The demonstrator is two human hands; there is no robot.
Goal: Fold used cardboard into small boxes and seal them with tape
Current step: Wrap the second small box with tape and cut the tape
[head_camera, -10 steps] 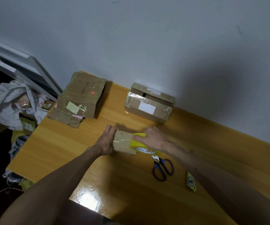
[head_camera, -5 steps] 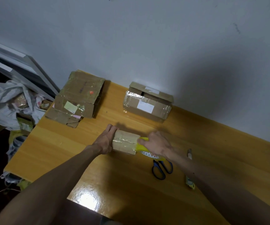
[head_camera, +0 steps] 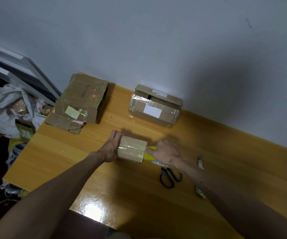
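A small brown cardboard box (head_camera: 132, 149) with glossy tape across its top lies in the middle of the wooden table (head_camera: 139, 195). My left hand (head_camera: 112, 146) presses flat against the box's left end, fingers straight. My right hand (head_camera: 165, 151), blurred by motion, grips a yellow tape dispenser (head_camera: 148, 153) at the box's right end. Most of the dispenser is hidden under the hand.
Blue-handled scissors (head_camera: 169, 177) lie right of the box under my right forearm. A small knife (head_camera: 200, 162) lies further right. A taped box (head_camera: 154, 107) stands by the wall, flattened cardboard (head_camera: 80, 102) at the far left corner. Bags and clutter (head_camera: 8, 111) sit beyond the left edge.
My right hand has drawn the yellow dispenser from the box's top to the right, off its right end. My left hand stays against the left end.
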